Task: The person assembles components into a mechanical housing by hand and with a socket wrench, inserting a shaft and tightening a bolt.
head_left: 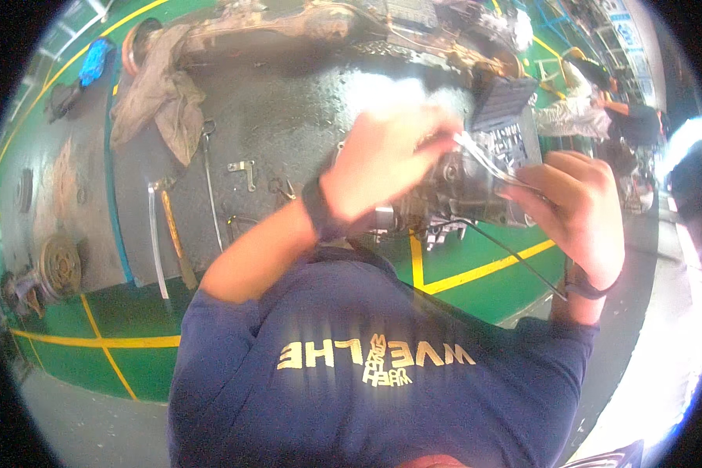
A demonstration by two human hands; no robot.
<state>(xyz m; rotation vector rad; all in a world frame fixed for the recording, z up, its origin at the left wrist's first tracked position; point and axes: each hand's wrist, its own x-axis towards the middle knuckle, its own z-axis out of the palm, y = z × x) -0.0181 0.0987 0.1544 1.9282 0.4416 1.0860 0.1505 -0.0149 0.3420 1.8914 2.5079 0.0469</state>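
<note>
A thin, shiny, slightly curved metal piece point(482, 157) spans the gap between my two hands; its exact kind is not clear. My left hand point(394, 152), with a dark band at the wrist and some motion blur, is closed with its fingertips on the upper left end. At the lower right end, my right hand point(573, 199) is closed round the piece. Beneath and between the hands sits a greasy metal machine part point(450, 175), partly hidden by them. A dark thin rod or cable point(515, 253) slants from it toward my right wrist.
A long rusty axle-like assembly point(288, 27) lies across the dark work table point(265, 101). On the table are a grey rag point(164, 105), a long-handled wrench point(210, 179), a metal bracket point(245, 173) and a wooden handle point(176, 238). Another person point(632, 117) is at the far right.
</note>
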